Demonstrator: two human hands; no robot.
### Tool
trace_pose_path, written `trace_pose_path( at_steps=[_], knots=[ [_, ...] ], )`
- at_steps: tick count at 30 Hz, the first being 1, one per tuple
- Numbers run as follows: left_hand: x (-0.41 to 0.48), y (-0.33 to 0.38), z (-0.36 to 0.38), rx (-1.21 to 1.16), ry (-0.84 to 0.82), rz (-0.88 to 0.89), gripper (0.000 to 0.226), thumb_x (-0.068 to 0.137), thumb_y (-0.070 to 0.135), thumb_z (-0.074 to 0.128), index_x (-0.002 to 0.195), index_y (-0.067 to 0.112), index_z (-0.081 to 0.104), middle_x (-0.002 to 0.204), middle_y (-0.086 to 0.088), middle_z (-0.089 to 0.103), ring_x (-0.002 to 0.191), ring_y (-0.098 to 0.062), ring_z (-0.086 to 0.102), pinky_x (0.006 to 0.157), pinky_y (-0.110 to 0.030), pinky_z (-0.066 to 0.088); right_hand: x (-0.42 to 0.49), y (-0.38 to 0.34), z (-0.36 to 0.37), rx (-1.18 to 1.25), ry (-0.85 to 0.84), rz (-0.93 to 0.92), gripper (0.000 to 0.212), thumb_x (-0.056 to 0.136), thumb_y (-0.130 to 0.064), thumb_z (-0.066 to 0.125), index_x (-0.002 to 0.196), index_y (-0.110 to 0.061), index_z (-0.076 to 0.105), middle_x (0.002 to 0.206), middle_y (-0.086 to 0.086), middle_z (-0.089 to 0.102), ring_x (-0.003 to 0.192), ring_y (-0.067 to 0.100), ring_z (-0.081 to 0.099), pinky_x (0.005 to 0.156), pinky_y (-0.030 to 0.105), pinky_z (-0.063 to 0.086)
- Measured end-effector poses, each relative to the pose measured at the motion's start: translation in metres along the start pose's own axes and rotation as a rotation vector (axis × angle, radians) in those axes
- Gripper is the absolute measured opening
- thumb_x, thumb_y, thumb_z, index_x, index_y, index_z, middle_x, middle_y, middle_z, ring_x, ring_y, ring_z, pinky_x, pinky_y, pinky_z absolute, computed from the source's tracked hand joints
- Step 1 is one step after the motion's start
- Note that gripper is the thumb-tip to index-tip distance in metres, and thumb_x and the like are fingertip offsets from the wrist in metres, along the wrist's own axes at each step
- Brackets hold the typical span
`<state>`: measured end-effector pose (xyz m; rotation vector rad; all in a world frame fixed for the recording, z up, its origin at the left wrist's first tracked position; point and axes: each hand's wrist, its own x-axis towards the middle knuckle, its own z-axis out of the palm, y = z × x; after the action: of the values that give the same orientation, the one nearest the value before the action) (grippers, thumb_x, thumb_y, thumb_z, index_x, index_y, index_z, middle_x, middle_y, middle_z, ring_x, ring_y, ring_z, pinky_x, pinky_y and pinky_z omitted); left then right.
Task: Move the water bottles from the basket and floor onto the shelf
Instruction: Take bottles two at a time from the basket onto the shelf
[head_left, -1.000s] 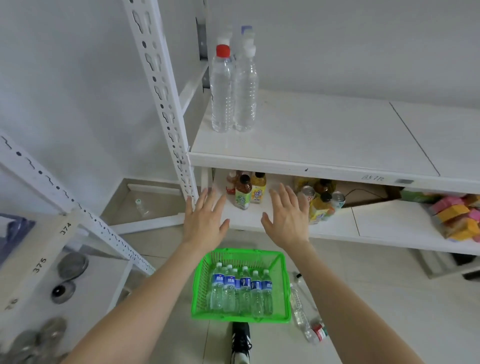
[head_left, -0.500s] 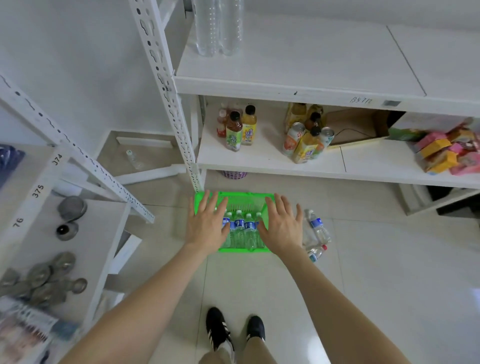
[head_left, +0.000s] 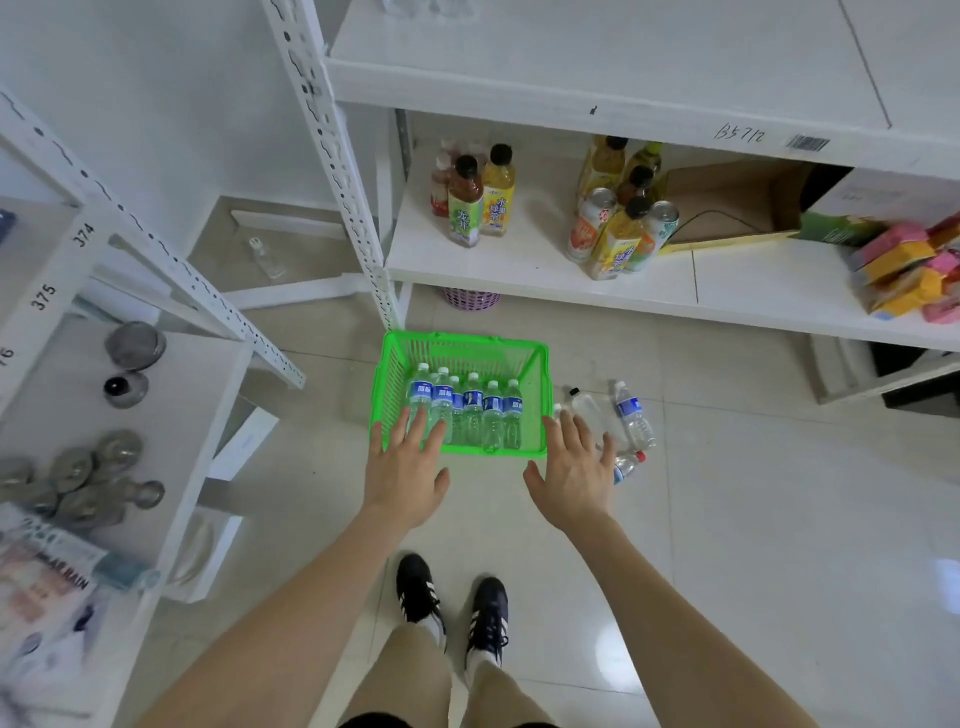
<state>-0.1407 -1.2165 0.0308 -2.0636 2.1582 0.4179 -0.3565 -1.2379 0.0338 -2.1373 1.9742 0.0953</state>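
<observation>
Our left hand (head_left: 405, 475) and right hand (head_left: 574, 480) are spread, gripping nothing. Six blue-labelled clear plastic water bottles (head_left: 470, 410) fill the green plastic basket (head_left: 540, 395) mid-frame; loose clear bottles (head_left: 631, 421) lie right.

basket (head_left: 537, 395): my green plastic lattice, glossy | water bottles (head_left: 470, 410): clear smooth plastic, blue paper-like labels | floor (head_left: 779, 519): shiny pale tile | shelf (head_left: 597, 67): matt white board, perforated painted-metal post

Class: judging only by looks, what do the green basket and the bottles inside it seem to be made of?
Green basket: probably moulded plastic, given its vivid uniform colour and slotted lattice walls. Water bottles: likely clear thin plastic, see-through with ribbed bodies, white caps and blue wrap labels.
</observation>
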Motion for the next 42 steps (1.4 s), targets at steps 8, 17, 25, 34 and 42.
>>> trace_pose_path(
  at_steps=[8, 17, 25, 34, 42],
  knots=[
    [0.034, -0.031, 0.019, 0.013, -0.079, -0.037, 0.066, 0.087, 0.039, 0.059, 0.146, 0.02, 0.039, 0.155, -0.011, 0.035, 0.146, -0.031, 0.027, 0.113, -0.057, 0.021, 0.039, -0.02, 0.025, 0.017, -0.08, -0.019, 0.066, 0.086, -0.039, 0.06, 0.143, -0.012, 0.043, 0.151, 0.014, 0.041, 0.142, 0.031, 0.033, 0.114, 0.059, 0.018],
    [0.141, -0.109, 0.079, 0.048, -0.15, -0.002, 0.066, 0.089, 0.04, 0.057, 0.148, 0.019, 0.035, 0.155, -0.013, 0.033, 0.144, -0.035, 0.027, 0.114, -0.053, 0.023, 0.138, -0.066, 0.107, 0.092, -0.2, 0.029, 0.069, 0.092, -0.043, 0.049, 0.151, -0.018, 0.024, 0.161, 0.006, 0.022, 0.148, 0.023, 0.017, 0.117, 0.053, 0.01],
    [0.231, -0.142, 0.201, -0.014, -0.238, -0.035, 0.068, 0.09, 0.04, 0.058, 0.149, 0.016, 0.034, 0.155, -0.017, 0.032, 0.143, -0.038, 0.028, 0.113, -0.05, 0.029, 0.228, -0.06, 0.229, 0.117, -0.29, 0.041, 0.069, 0.09, -0.042, 0.053, 0.15, -0.02, 0.027, 0.158, 0.005, 0.029, 0.145, 0.024, 0.024, 0.117, 0.052, 0.015],
    [0.307, -0.16, 0.362, -0.205, -0.337, -0.176, 0.072, 0.093, 0.035, 0.055, 0.151, 0.006, 0.022, 0.154, -0.027, 0.026, 0.141, -0.042, 0.028, 0.116, -0.047, 0.027, 0.321, -0.052, 0.389, 0.272, -0.383, 0.082, 0.07, 0.09, -0.039, 0.059, 0.149, -0.019, 0.027, 0.149, 0.004, 0.041, 0.139, 0.028, 0.034, 0.11, 0.05, 0.033],
    [0.348, -0.166, 0.44, -0.404, -0.412, -0.378, 0.075, 0.097, 0.036, 0.052, 0.152, 0.004, 0.013, 0.147, -0.024, 0.036, 0.131, -0.038, 0.042, 0.108, -0.046, 0.039, 0.365, -0.068, 0.486, 0.558, -0.543, 0.191, 0.071, 0.093, -0.038, 0.061, 0.149, -0.017, 0.024, 0.143, 0.013, 0.047, 0.116, 0.029, 0.056, 0.087, 0.036, 0.048]
  ],
)
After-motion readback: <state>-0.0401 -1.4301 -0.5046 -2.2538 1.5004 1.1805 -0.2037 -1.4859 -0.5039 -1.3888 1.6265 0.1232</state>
